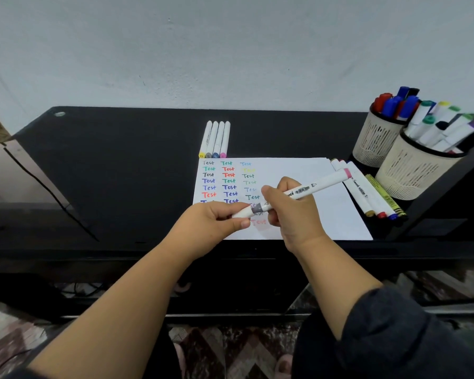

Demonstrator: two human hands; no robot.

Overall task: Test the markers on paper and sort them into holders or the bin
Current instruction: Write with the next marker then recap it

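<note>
Both hands over the paper [298, 170] at 6 o'clock: right hand [292, 212] grips a white marker [307, 191] mid-barrel, pink end toward 2 o'clock; left hand [216, 221] pinches its cap [242, 213]. Four markers [215, 139] at 12, two holders [411, 170] at 2.

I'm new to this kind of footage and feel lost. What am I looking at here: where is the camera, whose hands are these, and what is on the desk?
There is no machine here. A camera worn on a person's head looks down at their own bare hands. The right hand holds a white marker; the left hand pinches its cap end. Below lies a paper covered with coloured "Test" words, on a black desk. Four markers lie above the paper, more beside it, and two holders stand full at the right.
</note>
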